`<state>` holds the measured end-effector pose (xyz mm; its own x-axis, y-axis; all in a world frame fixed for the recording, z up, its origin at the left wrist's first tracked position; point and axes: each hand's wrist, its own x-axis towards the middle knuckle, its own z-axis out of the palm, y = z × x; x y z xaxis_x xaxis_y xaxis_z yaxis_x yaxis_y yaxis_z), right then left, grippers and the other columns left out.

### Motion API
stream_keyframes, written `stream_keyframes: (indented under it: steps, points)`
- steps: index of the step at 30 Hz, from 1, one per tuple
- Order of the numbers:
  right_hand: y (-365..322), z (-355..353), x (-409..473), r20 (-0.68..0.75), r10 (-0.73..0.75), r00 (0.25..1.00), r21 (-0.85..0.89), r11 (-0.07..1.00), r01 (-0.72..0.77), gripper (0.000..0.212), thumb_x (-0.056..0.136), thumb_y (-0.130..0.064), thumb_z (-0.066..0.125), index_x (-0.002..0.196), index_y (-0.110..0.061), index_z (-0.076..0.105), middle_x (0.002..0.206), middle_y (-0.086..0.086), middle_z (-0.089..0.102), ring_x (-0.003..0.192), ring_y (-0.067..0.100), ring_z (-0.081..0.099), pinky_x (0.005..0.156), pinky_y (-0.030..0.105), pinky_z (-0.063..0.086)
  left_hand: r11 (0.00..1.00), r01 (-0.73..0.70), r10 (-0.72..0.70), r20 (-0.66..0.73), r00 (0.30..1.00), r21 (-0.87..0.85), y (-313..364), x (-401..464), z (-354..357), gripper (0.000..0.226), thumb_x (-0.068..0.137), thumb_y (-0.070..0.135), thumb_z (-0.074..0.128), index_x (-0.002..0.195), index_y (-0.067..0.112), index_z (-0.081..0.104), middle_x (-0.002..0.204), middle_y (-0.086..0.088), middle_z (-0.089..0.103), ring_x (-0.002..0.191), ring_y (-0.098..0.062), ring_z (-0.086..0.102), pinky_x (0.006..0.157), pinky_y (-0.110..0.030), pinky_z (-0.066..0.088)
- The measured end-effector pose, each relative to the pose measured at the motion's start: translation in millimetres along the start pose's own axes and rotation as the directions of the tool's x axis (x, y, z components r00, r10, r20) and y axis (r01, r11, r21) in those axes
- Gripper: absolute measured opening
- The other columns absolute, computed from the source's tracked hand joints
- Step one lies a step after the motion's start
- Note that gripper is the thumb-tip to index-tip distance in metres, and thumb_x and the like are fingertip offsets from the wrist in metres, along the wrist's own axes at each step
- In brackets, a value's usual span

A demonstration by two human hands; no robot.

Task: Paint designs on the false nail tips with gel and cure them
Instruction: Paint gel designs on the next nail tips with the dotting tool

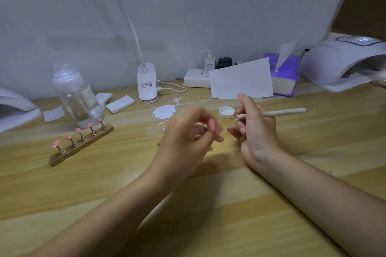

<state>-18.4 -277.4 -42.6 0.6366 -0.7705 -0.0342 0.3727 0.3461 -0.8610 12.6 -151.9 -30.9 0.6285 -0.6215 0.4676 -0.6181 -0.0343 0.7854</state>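
Dotting tool (271, 113), pinched in right hand (255, 131), lies crosswise, tip leftward toward blurred left hand (188, 137), apparently pinching a pink nail tip (212, 125).

Five pink false nail tips (78, 130) sit on small metal pegs along a wooden strip holder (81, 145), which lies at a slant on the left of the surface — near end at lower left, far end by a clear bottle. A further pink nail tip (212, 125) is pinched in the fingers (205, 131) of the left hand, blurred. The dotting tool (273, 113) — a slim pale-handled stick with a fine metal point at each end — lies almost level in the right hand's grip. Its left point reaches a small round white pot (227, 112) standing open on the surface.
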Motion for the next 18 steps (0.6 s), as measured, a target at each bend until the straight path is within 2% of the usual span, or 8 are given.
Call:
stream_keyframes:
  steps: [2,5,7,10,14,16,18]
  points:
    - [2.3,-0.6,-0.2,0.019,-0.02,1.0,-0.035,0.999,0.021,0.036,0.085,-0.022,0.062,0.056,-0.016,0.042,0.034,-0.011,0.034,0.028,0.003,0.029,0.038,0.013,0.04,0.982,0.135,-0.129,0.054,0.99,-0.132,-7.8,-6.6,2.2,0.022,0.086,-0.002,0.056,0.072,0.014,0.052,0.073,-0.008,0.063,0.066,-0.01,0.067,0.053,-0.014,0.046]
    - [5.9,-0.5,-1.4,0.051,-0.068,0.996,-0.096,0.993,0.073,0.037,0.083,-0.019,0.066,0.055,-0.017,0.042,0.035,-0.012,0.036,0.032,0.001,0.033,0.041,0.014,0.042,0.949,0.236,-0.227,0.064,0.972,-0.209,-17.7,-8.5,2.9,0.028,0.082,-0.007,0.059,0.066,0.016,0.054,0.062,0.001,0.063,0.061,-0.013,0.063,0.052,-0.017,0.046]
    - [7.4,-1.1,-1.8,0.059,-0.091,0.994,-0.122,0.988,0.097,0.037,0.08,-0.019,0.069,0.055,-0.017,0.042,0.035,-0.01,0.039,0.035,0.001,0.038,0.043,0.014,0.044,0.951,0.233,-0.225,0.061,0.972,-0.205,-20.4,-9.1,3.3,0.031,0.079,-0.003,0.064,0.063,0.023,0.061,0.059,0.005,0.066,0.062,-0.012,0.065,0.055,-0.02,0.05]
    - [8.4,-1.5,-2.4,0.088,-0.095,0.992,-0.161,0.981,0.108,0.031,0.076,-0.02,0.073,0.057,-0.017,0.048,0.039,-0.01,0.048,0.038,0.001,0.046,0.044,0.015,0.046,0.961,0.199,-0.19,0.066,0.98,-0.193,-20.8,-9.8,3.0,0.036,0.076,-0.002,0.068,0.06,0.03,0.067,0.06,0.008,0.069,0.061,-0.007,0.065,0.059,-0.016,0.051]
    - [-1.7,0.5,1.9,0.145,-0.141,0.979,-0.257,0.95,0.175,0.03,0.082,-0.027,0.067,0.056,-0.018,0.053,0.041,-0.01,0.05,0.04,-0.001,0.047,0.041,0.014,0.042,0.973,0.178,-0.169,0.072,0.983,-0.145,-21.3,-9.3,2.0,0.033,0.077,-0.003,0.067,0.06,0.025,0.067,0.058,0.014,0.066,0.062,0.0,0.062,0.059,-0.013,0.05]
    - [-13.6,5.3,7.9,0.216,-0.2,0.956,-0.334,0.905,0.265,0.036,0.085,-0.029,0.063,0.054,-0.016,0.053,0.038,-0.009,0.049,0.038,0.0,0.045,0.039,0.014,0.039,0.98,0.166,-0.159,0.07,0.985,-0.11,-22.3,-9.1,2.4,0.029,0.078,-0.003,0.066,0.06,0.02,0.065,0.062,0.012,0.067,0.065,-0.004,0.062,0.062,-0.021,0.051]
    - [-23.0,14.3,16.8,0.321,-0.208,0.924,-0.472,0.811,0.346,0.036,0.086,-0.031,0.062,0.056,-0.015,0.052,0.036,-0.008,0.051,0.036,0.001,0.046,0.039,0.014,0.039,0.983,0.158,-0.153,0.062,0.986,-0.093,-23.3,-8.7,2.6,0.027,0.078,-0.002,0.065,0.061,0.019,0.064,0.066,0.008,0.068,0.068,-0.009,0.062,0.062,-0.027,0.052]
